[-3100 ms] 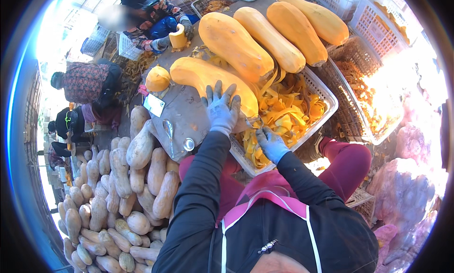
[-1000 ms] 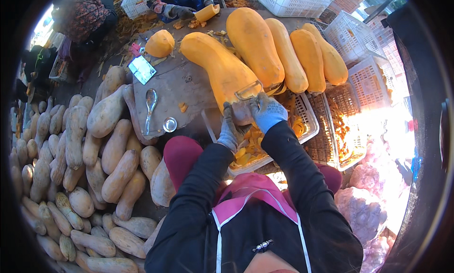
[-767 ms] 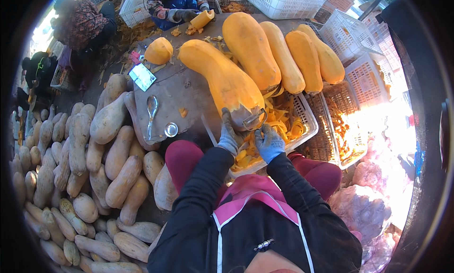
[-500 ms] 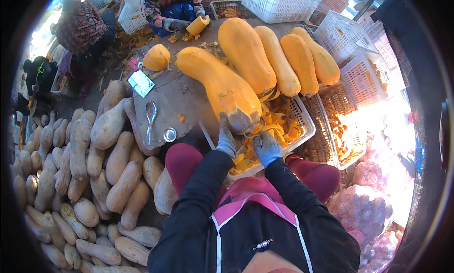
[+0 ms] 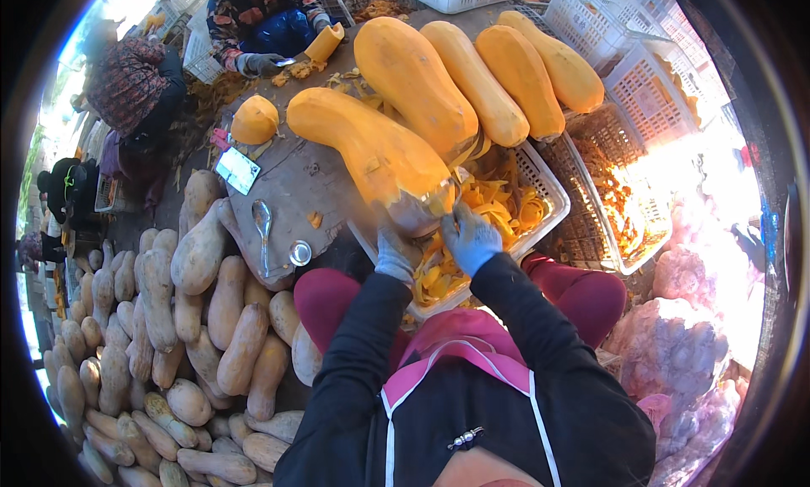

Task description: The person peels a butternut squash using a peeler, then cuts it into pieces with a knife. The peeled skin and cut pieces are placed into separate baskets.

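Note:
A large, mostly peeled orange squash slants across the board, its lower end still partly grey-skinned. My left hand, gloved, is curled against that lower end, slightly blurred. My right hand, also gloved, grips a peeler at the squash's right edge; the tool is small and partly hidden. Below lies a white crate holding orange peel strips. A steel spoon and small round metal item lie on the grey board to the left.
Several peeled squashes lie at the back. A co-worker scoops a cut squash piece; another person crouches left. Unpeeled squashes are heaped left. Crates and pink bags stand right.
Since the oldest frame, my left hand has moved from atop the squash to its lower end. Over the last half second, my right hand has moved upward with the peeler. The view has shifted.

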Motion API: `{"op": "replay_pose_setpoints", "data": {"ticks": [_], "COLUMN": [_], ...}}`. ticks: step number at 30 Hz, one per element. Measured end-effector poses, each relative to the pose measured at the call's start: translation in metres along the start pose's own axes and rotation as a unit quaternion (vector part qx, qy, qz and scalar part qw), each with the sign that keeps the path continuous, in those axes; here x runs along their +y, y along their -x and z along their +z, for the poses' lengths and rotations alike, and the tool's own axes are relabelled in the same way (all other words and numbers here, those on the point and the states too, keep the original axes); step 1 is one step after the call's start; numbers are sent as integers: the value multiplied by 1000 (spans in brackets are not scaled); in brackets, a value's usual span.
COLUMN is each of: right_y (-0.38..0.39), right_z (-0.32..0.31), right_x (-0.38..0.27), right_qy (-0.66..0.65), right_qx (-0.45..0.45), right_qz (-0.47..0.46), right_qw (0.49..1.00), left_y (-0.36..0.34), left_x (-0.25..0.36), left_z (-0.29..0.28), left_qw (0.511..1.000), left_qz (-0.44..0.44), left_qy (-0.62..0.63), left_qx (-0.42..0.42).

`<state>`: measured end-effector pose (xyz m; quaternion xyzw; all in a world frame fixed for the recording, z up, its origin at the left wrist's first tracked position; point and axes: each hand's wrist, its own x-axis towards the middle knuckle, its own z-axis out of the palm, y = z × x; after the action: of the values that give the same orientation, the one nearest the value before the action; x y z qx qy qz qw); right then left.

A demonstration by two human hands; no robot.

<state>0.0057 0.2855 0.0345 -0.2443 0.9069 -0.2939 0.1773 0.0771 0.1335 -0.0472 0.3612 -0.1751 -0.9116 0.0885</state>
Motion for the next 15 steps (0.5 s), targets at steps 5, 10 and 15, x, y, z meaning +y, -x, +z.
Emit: {"op": "replay_pose_setpoints", "data": {"ticks": [5, 10, 15], "right_y": [69, 0, 12], "right_z": [45, -7, 27], "right_x": [87, 1, 22], "right_qy": [80, -2, -54], "right_qx": [-104, 55, 68], "right_qz": [61, -27, -30], "right_qw": [989, 998, 996], "left_y": [-4, -15, -14], "left_x": [-2, -5, -7], "left_z": [4, -11, 4], "left_qw": [999, 1000, 998], "left_qz": [-27, 17, 20], "left_qy": [23, 15, 38], "left_qx": [2, 9, -38]}}
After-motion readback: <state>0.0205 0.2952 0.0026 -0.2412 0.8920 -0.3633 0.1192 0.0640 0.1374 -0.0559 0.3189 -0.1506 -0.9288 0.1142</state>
